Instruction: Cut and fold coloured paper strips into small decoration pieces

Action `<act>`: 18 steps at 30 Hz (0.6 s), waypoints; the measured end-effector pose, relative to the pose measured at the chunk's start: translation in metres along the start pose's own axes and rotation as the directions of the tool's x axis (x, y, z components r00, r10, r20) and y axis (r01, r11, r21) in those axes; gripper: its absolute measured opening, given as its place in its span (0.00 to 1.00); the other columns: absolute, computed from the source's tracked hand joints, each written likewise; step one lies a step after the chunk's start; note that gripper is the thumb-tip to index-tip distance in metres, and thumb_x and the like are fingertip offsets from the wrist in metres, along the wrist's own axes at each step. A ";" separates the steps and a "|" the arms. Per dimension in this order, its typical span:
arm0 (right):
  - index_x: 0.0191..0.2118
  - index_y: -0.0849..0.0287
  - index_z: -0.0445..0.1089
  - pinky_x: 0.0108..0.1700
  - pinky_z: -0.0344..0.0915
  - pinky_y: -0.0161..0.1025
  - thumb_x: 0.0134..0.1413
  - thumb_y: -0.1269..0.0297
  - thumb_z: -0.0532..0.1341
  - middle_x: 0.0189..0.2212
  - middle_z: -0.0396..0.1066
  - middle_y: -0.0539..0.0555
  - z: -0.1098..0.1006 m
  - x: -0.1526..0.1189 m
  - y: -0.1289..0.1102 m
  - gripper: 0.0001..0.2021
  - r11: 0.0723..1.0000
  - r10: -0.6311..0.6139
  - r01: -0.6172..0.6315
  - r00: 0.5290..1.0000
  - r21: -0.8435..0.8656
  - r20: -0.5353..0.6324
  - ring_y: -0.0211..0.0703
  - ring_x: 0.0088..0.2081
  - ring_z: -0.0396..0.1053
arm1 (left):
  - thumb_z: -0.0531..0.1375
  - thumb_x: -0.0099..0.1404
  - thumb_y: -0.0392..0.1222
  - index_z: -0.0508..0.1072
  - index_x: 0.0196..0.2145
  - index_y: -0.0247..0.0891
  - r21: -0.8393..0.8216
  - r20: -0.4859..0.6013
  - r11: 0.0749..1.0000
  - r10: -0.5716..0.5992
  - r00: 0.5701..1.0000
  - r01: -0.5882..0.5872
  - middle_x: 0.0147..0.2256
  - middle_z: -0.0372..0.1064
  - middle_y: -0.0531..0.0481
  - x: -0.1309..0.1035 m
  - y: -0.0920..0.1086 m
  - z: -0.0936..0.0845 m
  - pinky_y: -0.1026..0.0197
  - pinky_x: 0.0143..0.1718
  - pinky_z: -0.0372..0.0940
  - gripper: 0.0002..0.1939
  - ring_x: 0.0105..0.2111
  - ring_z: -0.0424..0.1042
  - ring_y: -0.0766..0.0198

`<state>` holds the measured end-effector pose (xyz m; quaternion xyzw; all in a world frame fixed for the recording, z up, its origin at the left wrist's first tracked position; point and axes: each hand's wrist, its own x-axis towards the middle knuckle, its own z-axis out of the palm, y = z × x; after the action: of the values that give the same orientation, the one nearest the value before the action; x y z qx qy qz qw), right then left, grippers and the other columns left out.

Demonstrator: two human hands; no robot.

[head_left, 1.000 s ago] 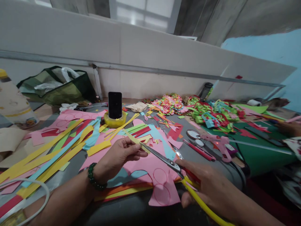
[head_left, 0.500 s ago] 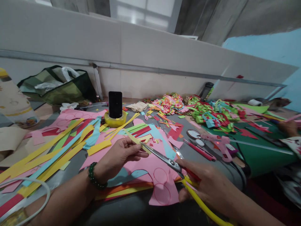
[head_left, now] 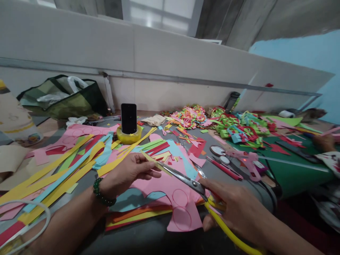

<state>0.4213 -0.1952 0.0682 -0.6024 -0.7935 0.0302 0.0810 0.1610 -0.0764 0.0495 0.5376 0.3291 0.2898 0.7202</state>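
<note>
Head view: I look down on a table strewn with coloured paper.
Left hand: pinching a pale yellow strip.
Right hand: wrapped around the handles of the scissors.
Scissors: I see their blades meeting the strip, just beside the left hand.
Pink paper: below the blades, marked with red circles.

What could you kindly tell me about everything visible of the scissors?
The scissors have shiny, silver-grey, metal-looking blades joined at a round pivot, and a long, curving yellow handle partly hidden by the right hand, which grips it. They slant forward and leftward above the pink paper, the tips meeting a pale yellow strip held in the left hand. How far the blades are parted is hard to tell.
</note>
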 end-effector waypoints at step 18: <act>0.52 0.57 0.65 0.21 0.54 0.34 0.43 0.59 0.64 0.23 0.69 0.51 -0.007 0.000 0.001 0.27 0.995 -0.031 0.031 1.000 -0.092 -0.004 0.40 0.21 0.65 | 0.63 0.55 0.46 0.75 0.29 0.34 -0.053 -0.111 0.999 -0.015 0.994 0.009 0.30 0.77 0.46 0.001 -0.004 0.005 0.68 0.33 0.65 0.11 0.34 0.75 0.64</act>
<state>0.4231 -0.1955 0.0747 -0.5931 -0.8031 -0.0092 0.0555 0.1660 -0.0793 0.0461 0.4996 0.3643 0.3235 0.7163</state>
